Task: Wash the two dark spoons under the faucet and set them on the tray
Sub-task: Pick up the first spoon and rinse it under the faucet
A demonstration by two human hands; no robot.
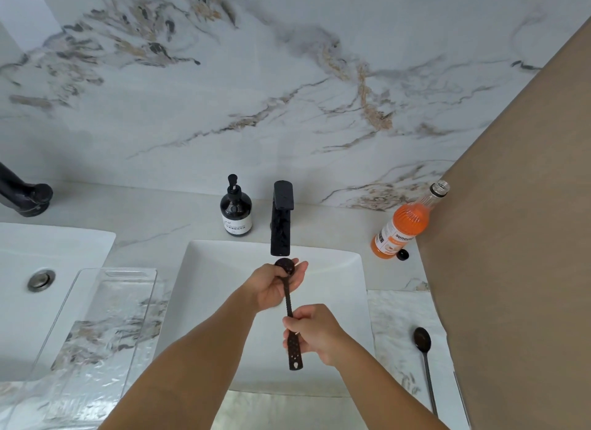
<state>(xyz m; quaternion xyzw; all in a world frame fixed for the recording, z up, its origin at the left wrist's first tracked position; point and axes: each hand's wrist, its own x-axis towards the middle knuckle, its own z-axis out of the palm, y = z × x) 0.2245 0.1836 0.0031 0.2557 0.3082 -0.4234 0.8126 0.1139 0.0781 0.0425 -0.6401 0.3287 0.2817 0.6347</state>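
A dark spoon with a perforated flat handle (289, 301) is held over the white sink basin (204, 289), its bowl right under the black faucet (281, 218). My right hand (315, 333) grips the handle. My left hand (276, 285) cups the spoon's bowl, thumb on it. No running water is visible. A second dark spoon (423, 349) lies on the counter to the right of the basin. A clear glass tray (105, 321) sits to the left of the basin with nothing on it.
A black soap pump bottle (235, 210) stands left of the faucet. An uncapped bottle of orange liquid (404, 228) with its black cap (403, 254) is at the right. A second basin (41, 269) lies far left. A tan panel (518, 237) bounds the right side.
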